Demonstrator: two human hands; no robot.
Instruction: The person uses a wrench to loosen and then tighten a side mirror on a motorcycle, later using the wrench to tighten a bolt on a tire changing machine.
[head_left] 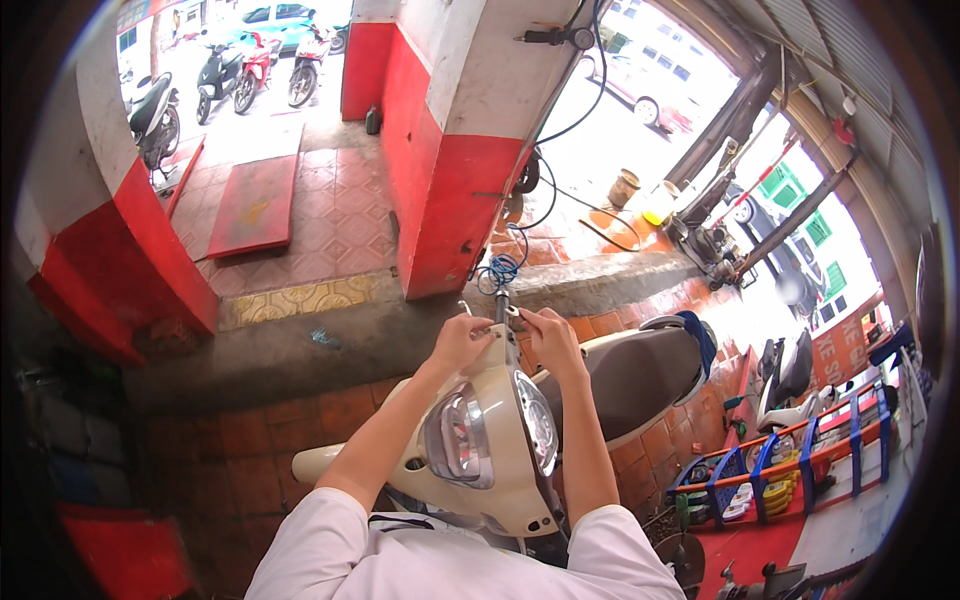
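A cream scooter stands across in front of me, its clear headlight facing my body. Both arms reach over its front to the handlebar end with a dark grip. On the left side of the bar, my left hand is closed, fingertips pressed against the cream handlebar cover. My right hand is closed too, with thumb and forefinger together beside a small pale piece near the grip. What lies between the fingertips of either hand is too small to make out.
The brown scooter seat extends right. Beyond the bar, a coiled blue hose lies by a red and white pillar. A concrete step runs across. An orange and blue rack holds bottles at right; a red ramp lies far left.
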